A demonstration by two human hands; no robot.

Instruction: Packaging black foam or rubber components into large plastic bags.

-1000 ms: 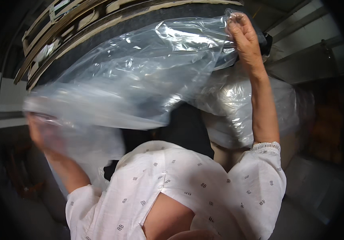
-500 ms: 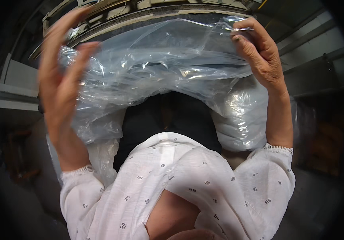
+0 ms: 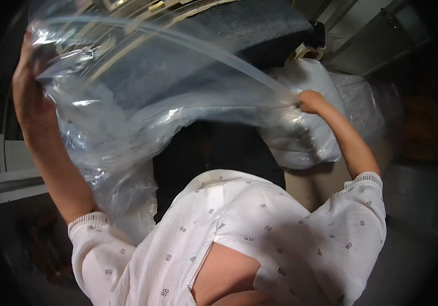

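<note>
Clear plastic film (image 3: 114, 115) lies stretched between the hands, just beyond the dark-trousered lap (image 3: 216, 148), top edge slanting from the left hand (image 3: 28, 99), grip unreadable through glare, down rightward to the right hand (image 3: 311, 102), fingers clenched on its end.

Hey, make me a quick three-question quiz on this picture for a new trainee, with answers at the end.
1. True or false: the white shirt is plain, with no pattern.
2. How is the clear plastic held? A) crumpled into a ball; B) stretched between the left hand and the right hand; C) rolled into a tube.
3. Fill in: the bulging white bundle lies nearer the ____ hand.

Key: 1. False; 2. B; 3. right.
</note>
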